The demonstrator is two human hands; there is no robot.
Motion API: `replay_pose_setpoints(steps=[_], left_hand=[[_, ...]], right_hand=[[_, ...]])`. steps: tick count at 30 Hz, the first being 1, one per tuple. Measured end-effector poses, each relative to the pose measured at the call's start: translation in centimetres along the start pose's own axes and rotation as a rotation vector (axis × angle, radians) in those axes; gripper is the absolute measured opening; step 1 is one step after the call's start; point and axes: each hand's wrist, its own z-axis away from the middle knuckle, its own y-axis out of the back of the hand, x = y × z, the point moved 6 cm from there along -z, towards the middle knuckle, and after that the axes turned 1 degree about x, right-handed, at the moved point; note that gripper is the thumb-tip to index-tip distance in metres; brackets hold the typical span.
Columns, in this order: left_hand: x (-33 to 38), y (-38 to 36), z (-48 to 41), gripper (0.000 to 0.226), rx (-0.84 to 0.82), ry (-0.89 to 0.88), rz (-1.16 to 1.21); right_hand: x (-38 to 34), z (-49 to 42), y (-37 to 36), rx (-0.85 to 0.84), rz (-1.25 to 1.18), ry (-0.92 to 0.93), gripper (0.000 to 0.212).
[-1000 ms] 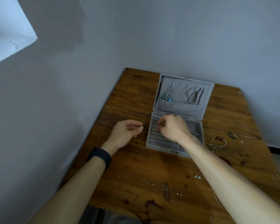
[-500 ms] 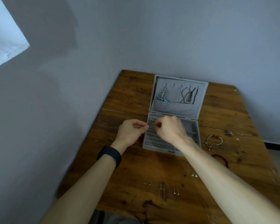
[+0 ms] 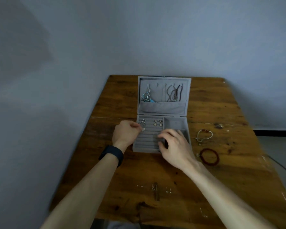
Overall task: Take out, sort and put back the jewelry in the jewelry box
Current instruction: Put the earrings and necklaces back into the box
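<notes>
Here my left hand (image 3: 125,133) fingers pinch a small ring (image 3: 143,129) over the jewelry box (image 3: 161,134) slots; right hand (image 3: 175,146) fingers spread, empty.

One view only, head-worn, wide-angle. Looks forward and steeply down from above and behind the hands, along both forearms. Left hand (image 3: 125,133) and right hand (image 3: 176,147) near mid-frame, at arm's reach. Takes in nearly the whole worktop (image 3: 221,104), its near edge below the forearms and its far edge beyond the hands against a grey wall (image 3: 139,38). Open jewelry box (image 3: 163,95) just past and under the hands, facing the lens. Straight edges bowed toward the frame's margins.
</notes>
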Motion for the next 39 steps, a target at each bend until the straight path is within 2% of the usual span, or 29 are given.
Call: replay_pose_setpoints(steps=[4, 6, 11, 15, 19, 22, 25, 31, 39], left_hand=[[0.9, -0.1, 0.1, 0.001, 0.011, 0.023, -0.118], [1.0, -0.2, 0.0, 0.007, -0.003, 0.058, -0.101], [0.9, 0.0, -0.3, 0.003, -0.001, 0.127, -0.046], [1.6, 0.1, 0.0, 0.01, 0.026, 0.081, -0.15], [2.1, 0.2, 0.6, 0.004, 0.063, 0.018, -0.267], [2.5, 0.0, 1.3, 0.014, 0.116, -0.059, -0.368], [2.8, -0.2, 1.7, 0.017, 0.146, -0.137, -0.444], [2.2, 0.1, 2.1, 0.016, 0.137, -0.269, -0.42], [1.0, 0.7, 1.3, 0.023, 0.083, -0.306, -0.472]], right_hand=[[0.1, 0.5, -0.2, 0.038, -0.015, 0.013, 0.027], [0.3, 0.6, -0.3, 0.042, -0.028, 0.016, 0.028], [0.4, 0.8, -0.3, 0.056, -0.047, 0.032, 0.026], [0.6, 1.0, -0.5, 0.074, -0.059, 0.034, 0.026], [0.7, 1.2, -0.7, 0.101, -0.057, 0.042, 0.027], [0.6, 1.3, -0.7, 0.1, -0.052, 0.047, 0.031], [0.6, 1.2, -0.4, 0.106, -0.043, 0.038, 0.026], [-0.4, -0.6, 0.0, 0.083, -0.004, -0.001, 0.033], [-2.6, -4.4, -1.0, 0.04, 0.065, -0.052, 0.037]])
